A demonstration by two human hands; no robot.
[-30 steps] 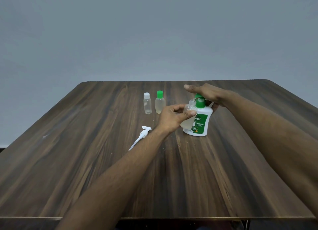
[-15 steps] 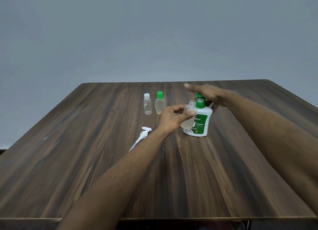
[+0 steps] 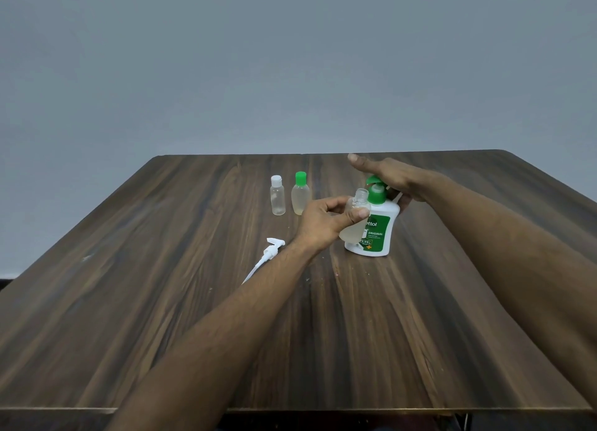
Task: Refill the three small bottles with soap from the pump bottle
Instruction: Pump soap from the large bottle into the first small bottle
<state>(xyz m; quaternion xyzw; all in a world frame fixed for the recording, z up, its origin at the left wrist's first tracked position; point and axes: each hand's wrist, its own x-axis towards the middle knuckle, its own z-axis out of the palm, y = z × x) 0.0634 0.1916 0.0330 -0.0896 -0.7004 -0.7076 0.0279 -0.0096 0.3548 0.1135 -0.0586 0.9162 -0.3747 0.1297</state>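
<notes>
A white pump bottle (image 3: 376, 233) with a green label and green pump head stands right of the table's middle. My right hand (image 3: 387, 177) lies flat on top of the pump head with straight fingers. My left hand (image 3: 326, 222) grips a small clear uncapped bottle (image 3: 355, 219), tilted, its mouth just under the pump spout; pale soap sits in its lower part. Two more small bottles stand behind to the left: one with a white cap (image 3: 277, 199), one with a green cap (image 3: 300, 197).
A loose white pump with a long tube (image 3: 269, 254) lies on the dark wooden table (image 3: 161, 301) left of my left wrist. A plain grey wall rises behind the table's far edge.
Almost nothing has moved; both hands keep their places at the pump bottle and the small bottle.
</notes>
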